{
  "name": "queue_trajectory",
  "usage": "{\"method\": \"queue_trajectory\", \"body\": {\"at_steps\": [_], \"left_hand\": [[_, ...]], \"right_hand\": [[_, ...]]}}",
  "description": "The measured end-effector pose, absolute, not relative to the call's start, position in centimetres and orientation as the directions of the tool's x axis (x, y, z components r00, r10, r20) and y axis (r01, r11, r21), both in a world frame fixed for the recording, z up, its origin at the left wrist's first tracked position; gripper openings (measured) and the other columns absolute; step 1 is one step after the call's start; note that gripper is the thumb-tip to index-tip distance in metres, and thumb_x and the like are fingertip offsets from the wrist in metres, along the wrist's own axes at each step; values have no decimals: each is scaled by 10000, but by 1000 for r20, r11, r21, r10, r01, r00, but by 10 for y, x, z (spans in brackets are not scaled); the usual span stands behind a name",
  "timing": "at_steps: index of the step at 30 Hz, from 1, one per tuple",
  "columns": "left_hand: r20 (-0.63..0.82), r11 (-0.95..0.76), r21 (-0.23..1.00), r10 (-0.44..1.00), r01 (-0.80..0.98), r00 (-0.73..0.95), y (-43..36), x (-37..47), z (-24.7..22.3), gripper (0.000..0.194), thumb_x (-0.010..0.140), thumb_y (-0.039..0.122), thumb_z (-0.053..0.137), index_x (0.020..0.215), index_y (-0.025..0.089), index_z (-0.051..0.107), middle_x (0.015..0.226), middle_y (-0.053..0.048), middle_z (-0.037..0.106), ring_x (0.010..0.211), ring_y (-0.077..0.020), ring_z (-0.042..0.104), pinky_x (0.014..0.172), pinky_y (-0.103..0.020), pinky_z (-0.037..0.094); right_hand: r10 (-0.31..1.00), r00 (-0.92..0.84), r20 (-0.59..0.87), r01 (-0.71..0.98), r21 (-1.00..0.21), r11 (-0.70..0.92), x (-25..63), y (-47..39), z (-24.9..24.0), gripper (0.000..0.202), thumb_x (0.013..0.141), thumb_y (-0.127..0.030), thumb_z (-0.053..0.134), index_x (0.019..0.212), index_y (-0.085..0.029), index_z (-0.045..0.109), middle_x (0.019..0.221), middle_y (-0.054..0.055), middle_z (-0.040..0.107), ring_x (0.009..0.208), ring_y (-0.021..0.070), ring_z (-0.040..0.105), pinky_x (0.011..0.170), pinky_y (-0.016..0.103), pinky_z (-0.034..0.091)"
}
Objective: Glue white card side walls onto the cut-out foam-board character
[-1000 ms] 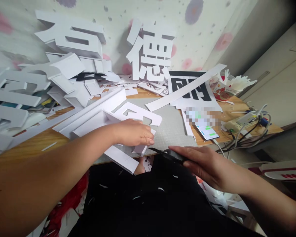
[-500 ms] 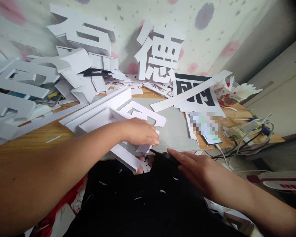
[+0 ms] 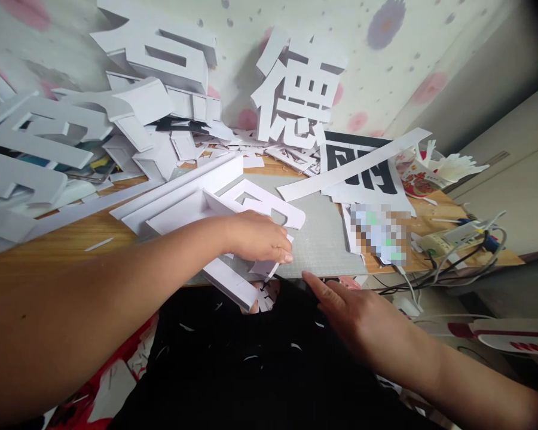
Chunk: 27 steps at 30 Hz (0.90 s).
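Our hands at the messy paper table

Our left hand [image 3: 257, 239] presses flat, fingers nearly closed, on a white cut-out letter [image 3: 233, 218] lying at the near edge of the grey cutting mat [image 3: 320, 236]. Our right hand [image 3: 358, 316] lies just beside it over our black lap; we cannot tell whether it holds anything.

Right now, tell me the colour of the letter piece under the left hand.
White letter piece, head view.
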<state>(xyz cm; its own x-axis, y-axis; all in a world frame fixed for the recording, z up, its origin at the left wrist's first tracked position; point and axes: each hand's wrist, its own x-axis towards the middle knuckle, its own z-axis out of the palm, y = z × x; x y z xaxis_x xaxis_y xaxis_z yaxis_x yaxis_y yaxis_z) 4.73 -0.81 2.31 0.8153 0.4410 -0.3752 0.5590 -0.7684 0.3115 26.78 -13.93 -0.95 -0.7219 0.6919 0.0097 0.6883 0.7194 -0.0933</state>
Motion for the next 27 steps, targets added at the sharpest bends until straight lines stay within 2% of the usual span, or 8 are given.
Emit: {"method": "queue_trajectory", "body": {"at_steps": [4,7,11,17,23,27], "left_hand": [[-366,-759,332,443,560,818,-7,47,22,336,916,455,399,867,285,684,1060,19,683,946,-215,544,744,-337,325],[-376,-758,330,441,562,815,-7,47,23,336,913,449,398,864,283,685,1052,12,681,947,-215,542,744,-339,327],[-395,-762,308,443,570,805,-8,48,26,330,919,451,396,866,296,683,1072,22,678,952,-220,549,740,-339,332],[-396,-756,303,454,580,798,-10,48,27,333,929,445,385,866,292,673,1100,27,678,961,-229,557,739,-346,335],[-403,-765,307,434,566,806,-9,48,27,339,934,451,376,910,298,677,1146,17,668,995,-242,560,744,-357,342],[-408,-764,300,440,572,800,-9,48,27,352,933,455,363,934,301,678,1112,8,675,971,-243,565,738,-360,350]], "right_hand": [[699,-715,-7,697,-81,713,264,-141,-24,583,836,6,351,1418,35,331,900,157,660,660,242,677,615,397,589],[710,-704,-14,707,-111,699,264,-141,-31,586,842,1,347,1426,33,318,901,150,654,651,224,673,625,374,587],[714,-700,-20,709,-138,692,264,-141,-37,571,871,-23,354,1438,23,299,868,114,636,621,216,661,541,331,563],[708,-706,3,705,-89,704,265,-141,-50,525,921,-90,369,1438,-16,314,836,80,627,512,209,619,429,321,501],[673,-739,21,659,-178,730,271,-145,-57,465,985,-148,335,1444,-78,306,839,60,620,558,196,613,474,318,511],[678,-732,73,651,-218,727,272,-149,-42,432,1006,-168,312,1429,-82,330,840,73,633,586,189,622,498,303,530]]}}
